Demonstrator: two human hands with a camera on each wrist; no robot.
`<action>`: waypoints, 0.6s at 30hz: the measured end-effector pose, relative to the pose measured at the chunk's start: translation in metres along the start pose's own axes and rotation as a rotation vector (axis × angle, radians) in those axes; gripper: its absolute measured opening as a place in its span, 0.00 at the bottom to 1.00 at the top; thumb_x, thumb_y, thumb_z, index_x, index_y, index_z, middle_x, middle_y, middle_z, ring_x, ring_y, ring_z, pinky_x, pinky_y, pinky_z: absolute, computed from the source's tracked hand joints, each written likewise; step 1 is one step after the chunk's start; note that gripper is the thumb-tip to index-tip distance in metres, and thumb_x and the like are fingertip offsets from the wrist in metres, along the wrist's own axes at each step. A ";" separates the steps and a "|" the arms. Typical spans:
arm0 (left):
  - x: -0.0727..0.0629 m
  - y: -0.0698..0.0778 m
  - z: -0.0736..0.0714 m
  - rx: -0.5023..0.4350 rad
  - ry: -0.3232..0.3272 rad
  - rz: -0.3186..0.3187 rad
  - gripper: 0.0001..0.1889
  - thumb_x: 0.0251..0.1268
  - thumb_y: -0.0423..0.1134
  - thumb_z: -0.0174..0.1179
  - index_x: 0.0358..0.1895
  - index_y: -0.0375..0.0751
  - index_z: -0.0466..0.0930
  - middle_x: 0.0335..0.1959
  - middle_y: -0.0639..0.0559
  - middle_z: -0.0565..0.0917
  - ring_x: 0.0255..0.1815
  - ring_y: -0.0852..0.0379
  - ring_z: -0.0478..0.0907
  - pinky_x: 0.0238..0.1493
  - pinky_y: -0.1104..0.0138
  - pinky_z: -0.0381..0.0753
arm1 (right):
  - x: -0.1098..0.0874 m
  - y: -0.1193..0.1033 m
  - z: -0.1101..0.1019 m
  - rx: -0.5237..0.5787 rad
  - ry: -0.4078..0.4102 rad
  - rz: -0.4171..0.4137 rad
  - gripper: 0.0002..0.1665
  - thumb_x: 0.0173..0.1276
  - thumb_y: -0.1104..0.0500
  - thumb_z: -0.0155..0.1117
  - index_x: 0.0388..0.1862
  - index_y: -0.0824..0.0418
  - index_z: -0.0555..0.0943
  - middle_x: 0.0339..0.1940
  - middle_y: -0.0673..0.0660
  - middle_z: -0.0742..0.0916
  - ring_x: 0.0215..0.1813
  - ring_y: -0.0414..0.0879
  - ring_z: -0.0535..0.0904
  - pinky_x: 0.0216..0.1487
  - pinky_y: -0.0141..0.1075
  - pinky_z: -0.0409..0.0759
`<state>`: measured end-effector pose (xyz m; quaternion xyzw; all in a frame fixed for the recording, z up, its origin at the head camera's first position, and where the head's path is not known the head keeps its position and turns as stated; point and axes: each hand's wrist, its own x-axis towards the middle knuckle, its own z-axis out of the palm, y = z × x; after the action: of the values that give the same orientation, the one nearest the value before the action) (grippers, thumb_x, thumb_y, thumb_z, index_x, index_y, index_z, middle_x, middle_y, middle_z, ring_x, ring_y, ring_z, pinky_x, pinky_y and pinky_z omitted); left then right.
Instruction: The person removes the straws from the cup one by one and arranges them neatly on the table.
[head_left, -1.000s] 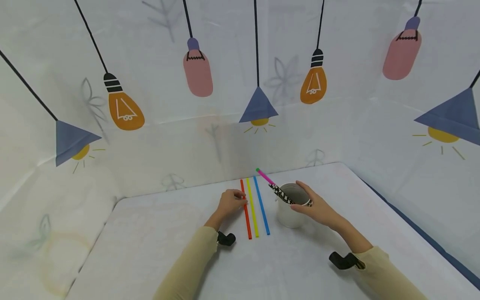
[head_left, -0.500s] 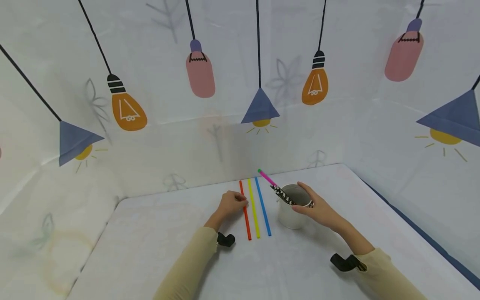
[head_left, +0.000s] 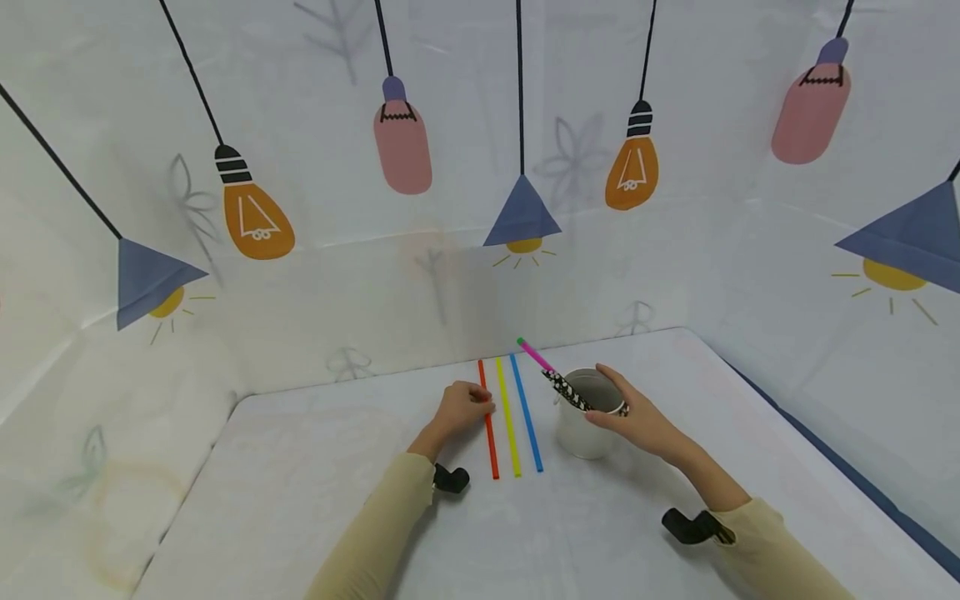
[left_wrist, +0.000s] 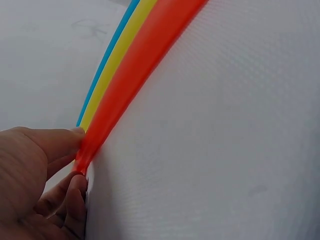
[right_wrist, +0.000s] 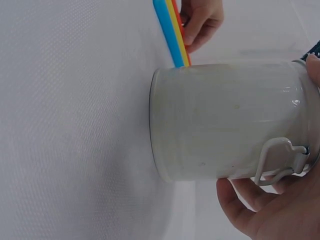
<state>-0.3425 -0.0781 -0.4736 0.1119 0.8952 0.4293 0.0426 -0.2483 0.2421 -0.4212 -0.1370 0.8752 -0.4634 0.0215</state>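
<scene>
Left hand [head_left: 462, 406]: thumb and finger pinch the red strip [head_left: 492, 450] on the table [head_left: 300, 475]. Alongside: yellow strip [head_left: 509, 421], then blue strip [head_left: 527, 417]. Next: pink stick [head_left: 536, 356] and patterned stick [head_left: 566, 389], leaning in the upright pail [head_left: 583, 436]. Right hand [head_left: 639, 418]: thumb and fingers grip the pail, covering part of its rim.

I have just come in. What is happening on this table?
A person's left hand pinches a thin, glossy red strip; a thin yellow strip and a thin blue strip lie beside it on the white table. The right hand grips a round white bucket. A slim pink piece and a black-and-white patterned piece slant out of it; whether they are joined is unclear.
</scene>
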 end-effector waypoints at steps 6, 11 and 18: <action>0.001 -0.004 -0.001 -0.016 0.018 0.008 0.11 0.63 0.41 0.66 0.44 0.39 0.85 0.39 0.51 0.83 0.40 0.55 0.77 0.42 0.63 0.79 | 0.000 0.001 0.000 0.009 -0.006 0.001 0.51 0.66 0.42 0.65 0.79 0.46 0.48 0.77 0.61 0.57 0.74 0.65 0.52 0.58 0.70 0.62; 0.001 -0.009 -0.002 -0.050 0.039 -0.014 0.09 0.65 0.39 0.63 0.44 0.40 0.85 0.40 0.51 0.82 0.38 0.55 0.77 0.38 0.63 0.79 | 0.000 0.002 0.000 0.003 -0.005 0.004 0.51 0.66 0.41 0.65 0.79 0.45 0.48 0.77 0.61 0.56 0.74 0.66 0.51 0.58 0.71 0.60; 0.000 -0.005 -0.004 -0.092 0.029 -0.018 0.09 0.66 0.42 0.63 0.44 0.42 0.84 0.41 0.52 0.82 0.36 0.55 0.77 0.34 0.64 0.79 | 0.000 0.002 0.000 0.003 0.004 -0.007 0.51 0.66 0.41 0.65 0.79 0.46 0.48 0.77 0.61 0.57 0.74 0.66 0.52 0.58 0.71 0.60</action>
<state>-0.3436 -0.0839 -0.4750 0.0956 0.8759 0.4713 0.0386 -0.2489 0.2427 -0.4227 -0.1393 0.8741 -0.4651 0.0185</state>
